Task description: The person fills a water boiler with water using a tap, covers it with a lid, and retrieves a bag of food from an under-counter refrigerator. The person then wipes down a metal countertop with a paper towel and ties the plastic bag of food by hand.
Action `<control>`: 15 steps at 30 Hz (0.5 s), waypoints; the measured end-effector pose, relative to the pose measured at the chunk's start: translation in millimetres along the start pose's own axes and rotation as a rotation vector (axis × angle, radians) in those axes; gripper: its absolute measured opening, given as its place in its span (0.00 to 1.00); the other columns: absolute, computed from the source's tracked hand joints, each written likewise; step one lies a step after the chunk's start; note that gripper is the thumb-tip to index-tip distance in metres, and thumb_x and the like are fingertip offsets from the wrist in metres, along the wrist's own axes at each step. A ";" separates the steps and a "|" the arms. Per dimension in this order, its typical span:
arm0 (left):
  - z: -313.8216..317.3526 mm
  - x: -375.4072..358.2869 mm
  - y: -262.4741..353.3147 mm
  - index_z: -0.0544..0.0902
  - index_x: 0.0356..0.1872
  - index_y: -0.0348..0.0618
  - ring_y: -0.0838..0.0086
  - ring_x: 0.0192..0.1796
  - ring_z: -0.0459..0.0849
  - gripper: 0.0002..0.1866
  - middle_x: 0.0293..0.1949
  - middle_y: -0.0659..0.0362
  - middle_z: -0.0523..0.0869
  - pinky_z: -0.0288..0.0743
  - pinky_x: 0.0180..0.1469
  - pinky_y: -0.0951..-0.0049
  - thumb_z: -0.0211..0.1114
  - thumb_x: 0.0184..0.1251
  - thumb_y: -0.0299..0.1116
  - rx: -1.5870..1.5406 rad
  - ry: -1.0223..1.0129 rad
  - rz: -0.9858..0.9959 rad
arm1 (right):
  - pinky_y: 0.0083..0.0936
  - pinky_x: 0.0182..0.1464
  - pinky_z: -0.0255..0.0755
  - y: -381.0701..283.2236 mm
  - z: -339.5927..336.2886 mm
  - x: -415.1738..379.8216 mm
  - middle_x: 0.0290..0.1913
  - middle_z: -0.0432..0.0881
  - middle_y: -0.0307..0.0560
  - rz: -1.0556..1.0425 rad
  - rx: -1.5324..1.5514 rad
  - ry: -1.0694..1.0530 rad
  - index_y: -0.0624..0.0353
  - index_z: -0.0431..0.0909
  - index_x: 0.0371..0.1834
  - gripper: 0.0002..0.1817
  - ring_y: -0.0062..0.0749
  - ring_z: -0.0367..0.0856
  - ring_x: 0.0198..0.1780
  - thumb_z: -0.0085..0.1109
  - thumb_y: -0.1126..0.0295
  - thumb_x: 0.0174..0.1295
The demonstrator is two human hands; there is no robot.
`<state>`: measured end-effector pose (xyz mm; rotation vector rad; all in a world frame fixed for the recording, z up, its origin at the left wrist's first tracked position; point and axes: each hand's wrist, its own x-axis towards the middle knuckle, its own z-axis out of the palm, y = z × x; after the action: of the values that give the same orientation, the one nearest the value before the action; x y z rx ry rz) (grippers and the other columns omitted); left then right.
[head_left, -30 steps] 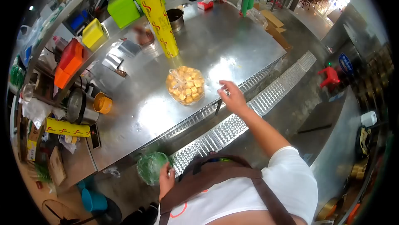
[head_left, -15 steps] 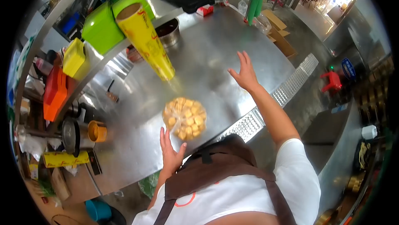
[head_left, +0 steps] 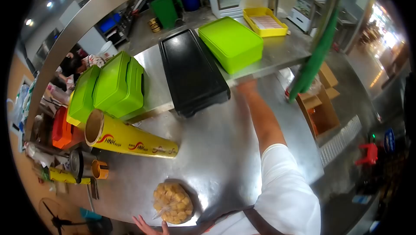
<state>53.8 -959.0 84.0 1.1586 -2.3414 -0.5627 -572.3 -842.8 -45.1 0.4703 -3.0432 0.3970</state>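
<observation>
A clear plastic bag of golden-brown cubes [head_left: 174,202] sits on the steel worktop [head_left: 216,161] near its front edge. Close beside the bag, at the bottom of the view, my left hand [head_left: 149,227] is open, fingers apart and holding nothing. My right hand [head_left: 247,86] reaches far forward to the edge of the raised shelf, between a black lidded box [head_left: 190,70] and a green pole. Its fingers are hidden and blurred, so I cannot see what they touch. A yellow film roll [head_left: 134,138] leans over the worktop at left.
Green lidded boxes [head_left: 232,42] and a yellow tray [head_left: 265,21] stand on the shelf. At left are a red box [head_left: 65,131] and an orange cup [head_left: 100,170]. An open cardboard box [head_left: 318,111] is on the floor at right. A person [head_left: 82,63] is at the far left.
My view has tilted up and forward. My right hand has gone from above the worktop to the shelf edge. My left hand remains near the bag, now lower in view.
</observation>
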 end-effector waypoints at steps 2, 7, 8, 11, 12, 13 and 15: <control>9.2 -4.1 17.6 0.58 0.70 0.38 0.46 0.73 0.46 0.45 0.72 0.38 0.47 0.43 0.71 0.47 0.69 0.56 0.49 0.041 0.053 -0.021 | 0.56 0.65 0.54 -2.9 9.9 38.7 0.72 0.50 0.51 -0.002 0.033 0.012 0.49 0.57 0.69 0.44 0.49 0.50 0.72 0.67 0.52 0.48; 34.7 -7.1 32.6 0.58 0.69 0.34 0.42 0.72 0.49 0.47 0.70 0.34 0.50 0.46 0.69 0.46 0.70 0.53 0.49 0.094 0.046 0.074 | 0.51 0.64 0.57 -7.5 32.2 88.5 0.69 0.56 0.51 0.013 0.101 0.012 0.51 0.61 0.66 0.39 0.46 0.54 0.70 0.65 0.55 0.51; 40.1 -2.8 38.7 0.57 0.70 0.36 0.41 0.71 0.49 0.46 0.69 0.34 0.50 0.45 0.70 0.46 0.69 0.55 0.49 0.068 0.027 0.135 | 0.50 0.64 0.57 -7.0 34.5 91.6 0.68 0.57 0.51 0.008 0.115 0.017 0.51 0.62 0.66 0.38 0.46 0.55 0.70 0.65 0.56 0.51; 46.9 1.1 63.2 0.56 0.70 0.35 0.41 0.71 0.49 0.45 0.69 0.33 0.51 0.43 0.70 0.45 0.67 0.57 0.48 0.052 -0.073 0.024 | 0.47 0.64 0.59 -4.1 38.3 89.2 0.66 0.61 0.51 -0.025 0.157 0.043 0.52 0.65 0.64 0.34 0.44 0.58 0.68 0.63 0.58 0.53; 53.0 2.3 47.8 0.56 0.70 0.35 0.41 0.71 0.48 0.44 0.70 0.34 0.50 0.40 0.70 0.45 0.66 0.58 0.47 0.038 -0.117 0.074 | 0.46 0.64 0.60 -4.0 38.5 85.6 0.66 0.62 0.51 -0.043 0.181 0.058 0.52 0.65 0.64 0.33 0.43 0.59 0.68 0.63 0.58 0.53; 54.7 6.7 55.5 0.56 0.70 0.35 0.41 0.71 0.48 0.44 0.70 0.34 0.50 0.40 0.70 0.45 0.66 0.58 0.47 0.032 -0.117 0.068 | 0.45 0.64 0.60 -4.2 37.4 79.8 0.65 0.63 0.51 -0.070 0.229 0.090 0.53 0.66 0.63 0.32 0.43 0.60 0.67 0.63 0.59 0.54; 59.0 18.2 76.1 0.59 0.67 0.32 0.43 0.69 0.56 0.41 0.68 0.35 0.57 0.49 0.69 0.50 0.66 0.59 0.47 0.034 -0.132 0.170 | 0.43 0.63 0.61 -5.3 34.0 60.2 0.64 0.66 0.51 -0.160 0.452 0.203 0.53 0.68 0.62 0.30 0.42 0.62 0.67 0.62 0.60 0.55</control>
<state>-37.0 -922.2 81.9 0.9506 -2.5404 -0.5554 -628.0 -874.0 -72.2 0.6383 -2.6859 1.0579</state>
